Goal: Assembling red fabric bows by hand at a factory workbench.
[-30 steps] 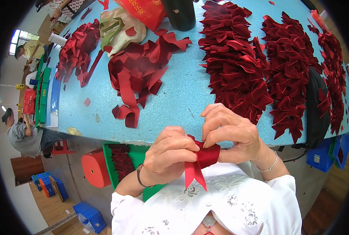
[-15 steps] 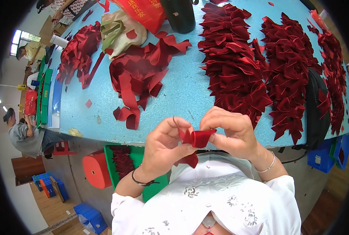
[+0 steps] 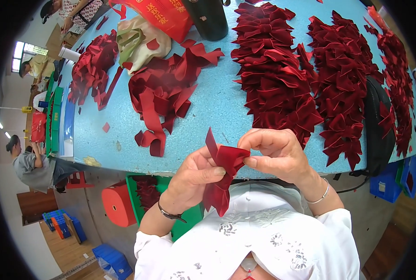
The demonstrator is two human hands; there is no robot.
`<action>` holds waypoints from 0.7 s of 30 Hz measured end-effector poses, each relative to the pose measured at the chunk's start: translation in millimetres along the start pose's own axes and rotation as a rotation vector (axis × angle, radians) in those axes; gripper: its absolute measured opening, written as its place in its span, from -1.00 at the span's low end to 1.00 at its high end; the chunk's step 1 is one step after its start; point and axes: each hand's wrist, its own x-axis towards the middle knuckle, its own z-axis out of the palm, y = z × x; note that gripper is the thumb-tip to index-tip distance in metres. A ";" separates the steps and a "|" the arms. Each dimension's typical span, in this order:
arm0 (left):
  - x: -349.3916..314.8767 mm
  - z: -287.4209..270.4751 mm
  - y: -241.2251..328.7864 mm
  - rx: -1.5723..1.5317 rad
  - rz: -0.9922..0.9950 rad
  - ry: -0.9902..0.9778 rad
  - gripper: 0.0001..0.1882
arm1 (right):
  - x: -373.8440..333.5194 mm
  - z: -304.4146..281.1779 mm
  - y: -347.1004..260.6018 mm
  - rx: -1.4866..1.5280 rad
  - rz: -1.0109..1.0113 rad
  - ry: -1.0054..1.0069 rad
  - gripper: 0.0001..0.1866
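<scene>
A dark red velvet bow (image 3: 221, 184) is between my hands at the table's front edge, in front of my white top. My left hand (image 3: 194, 175) pinches it at the middle, thumb on top, and a ribbon end sticks up past those fingers. Thumb and forefinger of my right hand (image 3: 275, 151) pinch the bow's upper right corner. Beyond my hands, a loose heap of red ribbon strips (image 3: 163, 93) lies on the blue table (image 3: 217, 116). To the right, finished-looking bows are stacked in a long row (image 3: 273, 70).
More bow rows (image 3: 341, 88) lie farther right, beside a black bag (image 3: 375, 126). A dark tumbler (image 3: 208, 18), a red bag (image 3: 163, 16) and a cream cloth bag (image 3: 145, 42) stand at the back. Under the table edge are a green crate (image 3: 189, 221) and a red ribbon roll (image 3: 118, 204). Other people sit at left.
The bow has turned from sideways to nearly upright, showing its folded length and the ribbon end above. My left fingers have shifted lower on it; my right hand still pinches its edge.
</scene>
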 end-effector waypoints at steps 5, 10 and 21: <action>1.3 -1.3 -3.7 -0.057 -0.038 -0.023 -0.52 | -0.9 2.3 -0.6 0.073 0.113 0.092 -0.83; 0.1 -0.9 -6.8 -0.056 -0.079 -0.033 -0.54 | -2.7 5.0 7.7 0.060 0.043 0.136 -0.87; 2.8 0.5 -7.1 -0.071 -0.049 -0.048 -0.56 | -7.1 3.7 16.8 -0.295 -0.220 0.202 -0.88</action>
